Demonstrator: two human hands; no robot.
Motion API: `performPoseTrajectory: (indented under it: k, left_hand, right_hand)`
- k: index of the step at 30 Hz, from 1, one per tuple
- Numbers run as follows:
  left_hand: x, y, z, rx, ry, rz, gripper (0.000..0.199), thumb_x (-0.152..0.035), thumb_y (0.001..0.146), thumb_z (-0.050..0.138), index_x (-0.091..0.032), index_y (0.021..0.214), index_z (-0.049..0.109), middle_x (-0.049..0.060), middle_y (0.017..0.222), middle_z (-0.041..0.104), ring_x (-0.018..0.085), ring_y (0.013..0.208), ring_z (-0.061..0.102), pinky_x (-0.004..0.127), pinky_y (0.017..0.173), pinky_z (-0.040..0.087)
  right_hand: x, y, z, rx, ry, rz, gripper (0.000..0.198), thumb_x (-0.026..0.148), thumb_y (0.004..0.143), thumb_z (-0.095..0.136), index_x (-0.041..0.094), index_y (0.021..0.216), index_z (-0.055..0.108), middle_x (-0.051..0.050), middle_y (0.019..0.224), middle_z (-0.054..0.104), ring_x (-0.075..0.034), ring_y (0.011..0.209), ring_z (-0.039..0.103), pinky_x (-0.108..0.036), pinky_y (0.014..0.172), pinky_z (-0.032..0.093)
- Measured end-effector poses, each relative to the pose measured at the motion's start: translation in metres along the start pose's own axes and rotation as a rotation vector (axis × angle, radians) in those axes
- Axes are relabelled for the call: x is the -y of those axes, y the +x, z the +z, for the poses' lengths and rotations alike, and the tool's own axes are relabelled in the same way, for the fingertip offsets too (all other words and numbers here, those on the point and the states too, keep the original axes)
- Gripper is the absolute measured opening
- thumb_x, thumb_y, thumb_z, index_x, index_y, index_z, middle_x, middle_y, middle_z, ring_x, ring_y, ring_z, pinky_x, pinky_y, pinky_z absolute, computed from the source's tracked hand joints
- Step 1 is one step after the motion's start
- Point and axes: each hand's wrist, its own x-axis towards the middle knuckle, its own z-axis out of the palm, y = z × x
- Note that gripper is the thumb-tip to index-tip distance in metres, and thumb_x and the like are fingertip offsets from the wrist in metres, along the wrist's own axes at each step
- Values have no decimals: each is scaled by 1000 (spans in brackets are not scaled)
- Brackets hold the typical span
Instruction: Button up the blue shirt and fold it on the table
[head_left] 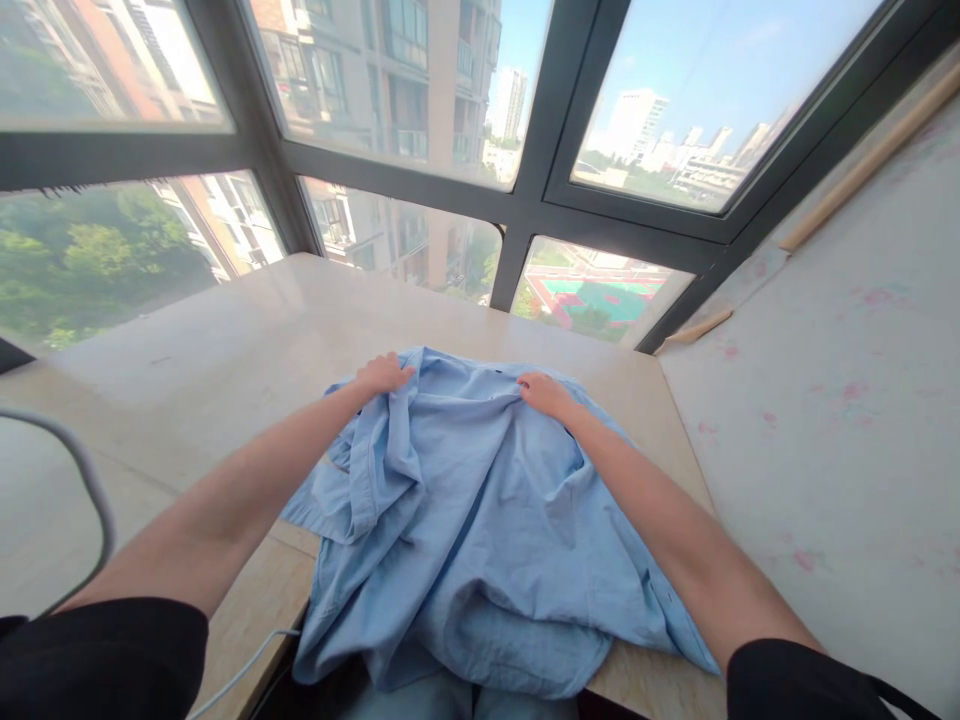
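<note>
A light blue shirt (pixel 480 500) lies spread and wrinkled over the sill, its lower part hanging past the front edge toward my lap. At its far left edge, my left hand (pixel 385 374) is closed on the fabric near the collar area. My right hand (pixel 545 394) pinches the same far edge farther right, fingers curled over the cloth. Between the hands the cloth edge runs roughly straight. A folded sleeve (pixel 364 480) lies bunched on the left side, below my left wrist.
The pale stone sill (pixel 247 320) reaches back to dark window frames (pixel 536 215). A floral-papered wall (pixel 825 420) borders the right side. On the left a thick grey cable (pixel 94 490) curves, and a thin white cord (pixel 244 668) runs by the front edge.
</note>
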Motion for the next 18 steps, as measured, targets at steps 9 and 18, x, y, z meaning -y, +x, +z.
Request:
performPoseTrajectory:
  k: [9,18]
  left_hand:
    - [-17,-13,50,-248,124,71,59,-51,94,42,-5,128,57,26,135,51,39,126,45,52,100,39]
    - [-7,-9,49,-274,193,127,54,-48,95,40,-8,125,59,23,131,54,36,122,48,49,97,41]
  right_hand:
    - [21,36,29,4,58,-40,22,24,93,58,17,111,69,-16,122,61,-27,117,56,-37,100,42]
    - [-34,37,0,-301,366,462,38,17,100,24,15,123,53,-15,110,66,-17,84,69,-27,73,53]
